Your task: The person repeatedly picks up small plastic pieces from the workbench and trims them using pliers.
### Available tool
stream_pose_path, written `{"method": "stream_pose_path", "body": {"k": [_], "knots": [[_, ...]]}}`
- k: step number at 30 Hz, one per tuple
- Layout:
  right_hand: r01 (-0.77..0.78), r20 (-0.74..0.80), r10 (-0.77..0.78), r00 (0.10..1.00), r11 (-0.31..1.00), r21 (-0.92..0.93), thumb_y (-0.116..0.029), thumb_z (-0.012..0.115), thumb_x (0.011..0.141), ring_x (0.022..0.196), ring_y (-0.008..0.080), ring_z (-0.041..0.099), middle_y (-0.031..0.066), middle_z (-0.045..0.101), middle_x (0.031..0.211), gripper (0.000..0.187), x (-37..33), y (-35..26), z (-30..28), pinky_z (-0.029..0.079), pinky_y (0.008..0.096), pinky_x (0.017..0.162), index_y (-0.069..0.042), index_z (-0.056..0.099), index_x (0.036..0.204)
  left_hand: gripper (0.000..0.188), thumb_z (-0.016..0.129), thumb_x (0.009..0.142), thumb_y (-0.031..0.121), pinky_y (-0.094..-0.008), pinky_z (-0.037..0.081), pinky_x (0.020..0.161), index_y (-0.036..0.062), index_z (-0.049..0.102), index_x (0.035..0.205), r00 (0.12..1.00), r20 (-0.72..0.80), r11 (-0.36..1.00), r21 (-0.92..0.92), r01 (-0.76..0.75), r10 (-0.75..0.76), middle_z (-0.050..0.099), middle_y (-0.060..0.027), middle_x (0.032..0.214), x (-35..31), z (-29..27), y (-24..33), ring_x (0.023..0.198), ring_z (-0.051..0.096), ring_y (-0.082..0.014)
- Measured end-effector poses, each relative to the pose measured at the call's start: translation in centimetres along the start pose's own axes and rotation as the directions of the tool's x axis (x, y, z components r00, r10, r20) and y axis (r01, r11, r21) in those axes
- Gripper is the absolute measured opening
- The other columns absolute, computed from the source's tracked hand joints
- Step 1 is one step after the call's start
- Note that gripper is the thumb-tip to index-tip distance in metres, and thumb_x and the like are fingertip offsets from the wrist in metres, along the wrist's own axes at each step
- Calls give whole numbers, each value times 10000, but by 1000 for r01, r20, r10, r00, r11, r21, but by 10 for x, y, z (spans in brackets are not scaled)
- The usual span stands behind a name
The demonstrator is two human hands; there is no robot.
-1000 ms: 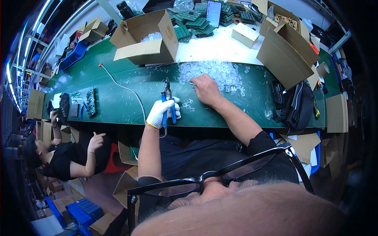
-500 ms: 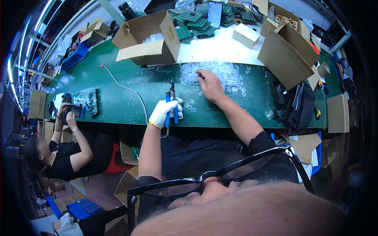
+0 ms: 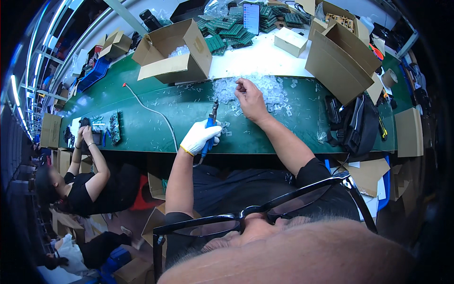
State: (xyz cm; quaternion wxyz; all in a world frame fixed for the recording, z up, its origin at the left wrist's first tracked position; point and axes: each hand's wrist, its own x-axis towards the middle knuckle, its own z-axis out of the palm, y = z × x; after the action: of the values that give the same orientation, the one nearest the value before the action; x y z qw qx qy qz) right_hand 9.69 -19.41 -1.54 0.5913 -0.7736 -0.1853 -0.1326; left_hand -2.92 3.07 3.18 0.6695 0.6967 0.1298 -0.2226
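In a white glove, my left hand (image 3: 197,137) is wrapped round blue-handled pliers (image 3: 211,122). Their metal jaws point away from me toward a pile of small clear plastic pieces (image 3: 272,90), and the handles look squeezed together. My bare right hand (image 3: 251,101) is over the left part of that pile, its fingers curled with the tips close together. Whatever is between those fingertips is too small to make out. A few loose clear pieces (image 3: 227,130) lie just right of the pliers.
Thin clear offcuts litter the green table (image 3: 156,132). An open carton (image 3: 189,64) stands beyond, with another carton (image 3: 338,66) at right. Green circuit boards (image 3: 231,31) and a phone (image 3: 251,19) are behind. A cable (image 3: 153,110) lies left; a co-worker (image 3: 87,182) sits farther left.
The pliers have tilted to the right, their jaws nearer the pile, and their handles have come together. My right hand's fingers have curled more. The co-worker's hands have moved closer together.
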Motion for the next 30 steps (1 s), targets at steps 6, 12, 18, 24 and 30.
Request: {"method": "stream_pose_path", "body": {"k": [6,12,18,24,30], "knots": [[-48,14,48,999,999,-4,20,746,893,998,263,754,176,729,1167,473,-1,-1,0,632,380,864,-6,640,1353,419,808,956,274,-297,570,721,-3,722,1258,1000,5,977,213,16,-17,728,-34,944,-3,12,16,769,686,-124],[-87,51,89,995,995,-53,11,749,885,999,274,764,185,768,1136,496,-2,0,-2,625,389,873,-33,657,1371,413,805,954,372,-299,561,696,13,772,1156,1000,28,958,287,-17,10,766,-37,963,7,11,21,747,654,-103],[-50,30,51,998,998,-36,22,766,880,944,227,756,143,768,1085,493,-2,-7,-3,614,342,853,-39,668,1359,443,809,946,392,-329,567,746,16,755,1173,1000,26,911,412,5,-18,734,-39,936,12,9,34,784,675,-142],[-213,131,185,974,945,247,-3,795,857,954,179,747,89,780,1070,486,-2,0,3,605,342,874,-56,684,1327,467,809,935,415,-335,567,759,19,746,1174,999,18,853,520,34,-51,736,-46,939,19,10,36,799,677,-149],[-380,254,289,923,789,483,53,801,884,983,141,731,104,771,1088,498,1,6,4,612,302,893,8,640,1353,477,820,913,495,-311,536,699,36,721,998,999,36,881,471,-33,18,704,-38,843,17,6,29,742,640,-126]]}}
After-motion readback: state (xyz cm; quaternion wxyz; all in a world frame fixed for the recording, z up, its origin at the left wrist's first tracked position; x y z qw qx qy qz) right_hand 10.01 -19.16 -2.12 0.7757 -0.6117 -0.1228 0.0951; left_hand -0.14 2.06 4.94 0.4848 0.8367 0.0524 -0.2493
